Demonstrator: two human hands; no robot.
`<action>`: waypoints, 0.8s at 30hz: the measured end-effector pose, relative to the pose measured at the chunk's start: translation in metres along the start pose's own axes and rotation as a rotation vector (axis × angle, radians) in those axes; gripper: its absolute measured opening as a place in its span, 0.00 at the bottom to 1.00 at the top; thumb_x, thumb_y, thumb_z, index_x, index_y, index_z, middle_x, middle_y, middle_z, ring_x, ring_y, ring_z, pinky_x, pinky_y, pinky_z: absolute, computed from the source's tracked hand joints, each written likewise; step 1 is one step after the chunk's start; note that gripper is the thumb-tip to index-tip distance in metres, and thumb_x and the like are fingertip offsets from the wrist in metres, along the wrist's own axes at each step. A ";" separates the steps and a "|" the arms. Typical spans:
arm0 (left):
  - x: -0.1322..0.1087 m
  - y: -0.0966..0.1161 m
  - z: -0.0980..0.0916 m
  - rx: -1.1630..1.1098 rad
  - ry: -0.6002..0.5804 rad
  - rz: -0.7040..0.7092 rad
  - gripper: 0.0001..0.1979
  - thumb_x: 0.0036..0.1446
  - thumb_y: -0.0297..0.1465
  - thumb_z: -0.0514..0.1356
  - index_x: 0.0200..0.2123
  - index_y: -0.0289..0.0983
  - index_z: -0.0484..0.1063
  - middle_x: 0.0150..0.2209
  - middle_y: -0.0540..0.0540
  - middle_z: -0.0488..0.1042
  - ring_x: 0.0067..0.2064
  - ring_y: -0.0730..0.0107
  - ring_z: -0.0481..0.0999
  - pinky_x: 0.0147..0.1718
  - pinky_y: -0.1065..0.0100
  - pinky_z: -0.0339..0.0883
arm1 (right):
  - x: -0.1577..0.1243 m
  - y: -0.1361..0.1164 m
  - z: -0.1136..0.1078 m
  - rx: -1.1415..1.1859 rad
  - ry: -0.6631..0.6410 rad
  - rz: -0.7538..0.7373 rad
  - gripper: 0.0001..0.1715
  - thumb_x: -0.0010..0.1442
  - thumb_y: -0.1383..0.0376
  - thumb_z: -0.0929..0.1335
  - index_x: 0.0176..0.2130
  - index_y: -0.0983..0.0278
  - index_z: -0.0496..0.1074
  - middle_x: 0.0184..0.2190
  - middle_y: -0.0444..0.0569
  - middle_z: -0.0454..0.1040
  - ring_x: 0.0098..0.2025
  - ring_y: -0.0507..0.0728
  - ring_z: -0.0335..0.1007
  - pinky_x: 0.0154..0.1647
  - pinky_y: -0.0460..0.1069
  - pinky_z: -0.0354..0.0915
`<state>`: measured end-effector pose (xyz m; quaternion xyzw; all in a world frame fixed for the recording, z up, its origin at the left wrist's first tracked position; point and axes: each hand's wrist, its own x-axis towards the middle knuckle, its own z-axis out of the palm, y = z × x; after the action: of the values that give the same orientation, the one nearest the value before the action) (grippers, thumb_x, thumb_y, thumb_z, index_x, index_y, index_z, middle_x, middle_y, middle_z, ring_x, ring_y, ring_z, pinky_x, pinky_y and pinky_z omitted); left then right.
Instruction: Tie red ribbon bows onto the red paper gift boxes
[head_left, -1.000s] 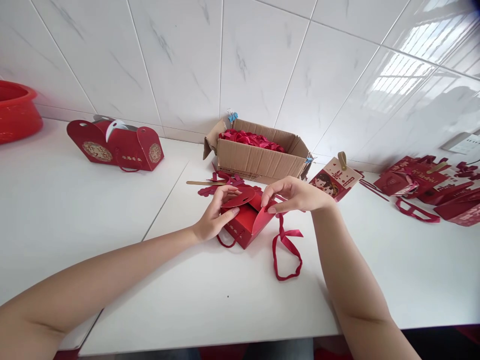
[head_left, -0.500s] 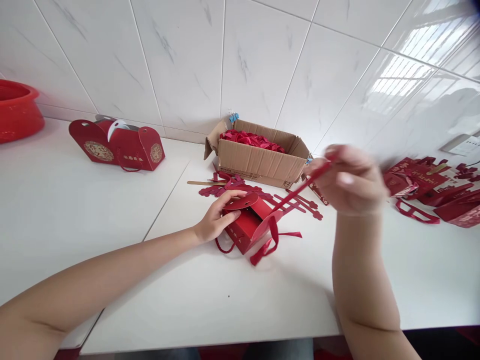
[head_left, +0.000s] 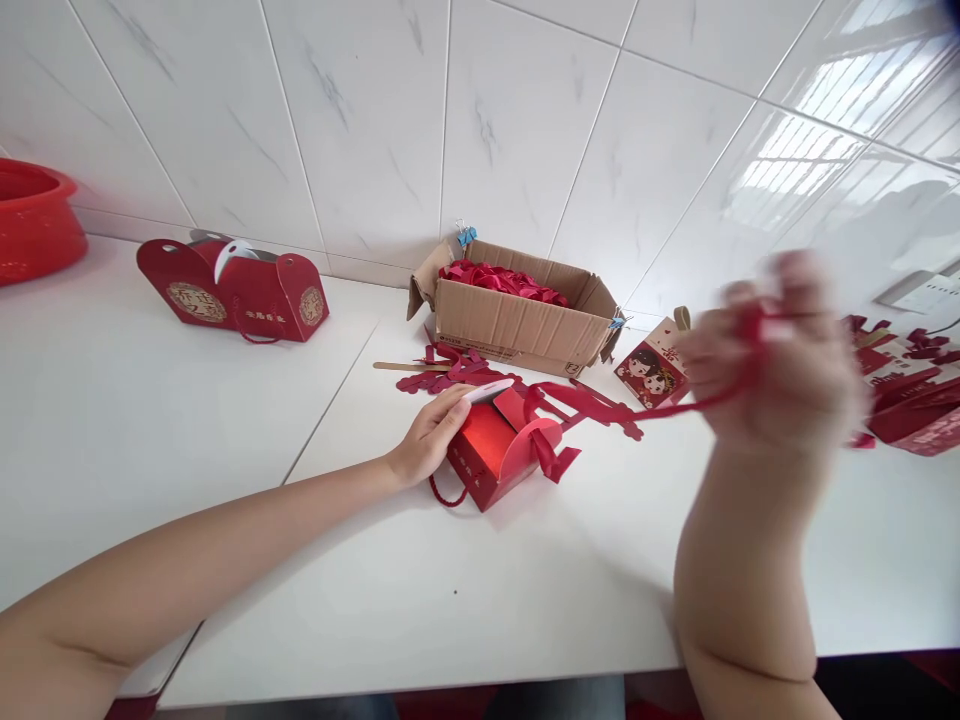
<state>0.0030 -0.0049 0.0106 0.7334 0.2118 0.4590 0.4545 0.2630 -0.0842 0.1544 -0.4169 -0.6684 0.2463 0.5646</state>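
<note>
A small red gift box (head_left: 487,450) with a rope handle stands on the white table in front of me. My left hand (head_left: 427,435) grips its left side, the thumb on the near edge and the fingers behind a raised flap. A red ribbon (head_left: 637,412) runs from the box's right flap, where a short tail hangs, across to my right hand (head_left: 772,360). That hand is raised on the right and blurred by motion, closed round the ribbon's far part. The ribbon sags slightly between box and hand.
A cardboard box (head_left: 517,325) of red ribbons stands against the tiled wall. Flat red strips (head_left: 450,375) lie before it. Two red gift boxes (head_left: 247,295) and a red basin (head_left: 34,220) are at left. A printed card box (head_left: 652,365) and red bags (head_left: 915,400) are at right.
My right hand has moved right, drawing the ribbon out sideways from the box. The box's flaps have risen more upright. My left hand stays on the box.
</note>
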 end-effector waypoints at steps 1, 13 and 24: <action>0.000 0.001 0.001 -0.011 -0.006 -0.004 0.23 0.67 0.42 0.46 0.54 0.39 0.72 0.56 0.43 0.71 0.60 0.56 0.65 0.63 0.57 0.51 | 0.007 0.007 0.014 0.128 -0.012 0.034 0.15 0.55 0.57 0.71 0.44 0.49 0.69 0.35 0.44 0.72 0.29 0.50 0.66 0.26 0.47 0.63; -0.001 -0.005 0.004 -0.042 0.088 -0.085 0.21 0.65 0.46 0.47 0.36 0.38 0.72 0.33 0.46 0.75 0.45 0.57 0.73 0.48 0.59 0.66 | 0.016 0.057 0.081 0.078 -0.355 0.479 0.27 0.51 0.62 0.74 0.50 0.58 0.67 0.57 0.52 0.65 0.39 0.51 0.74 0.43 0.52 0.73; -0.003 -0.001 0.006 -0.038 0.017 -0.041 0.22 0.67 0.43 0.46 0.50 0.37 0.72 0.48 0.42 0.74 0.49 0.58 0.71 0.51 0.58 0.64 | 0.014 0.058 0.091 0.075 -0.407 0.416 0.17 0.54 0.62 0.72 0.45 0.61 0.75 0.44 0.51 0.78 0.43 0.56 0.76 0.47 0.54 0.73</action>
<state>0.0072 -0.0095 0.0075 0.7161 0.2219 0.4597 0.4760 0.1915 -0.0284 0.0939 -0.4658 -0.6587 0.4597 0.3712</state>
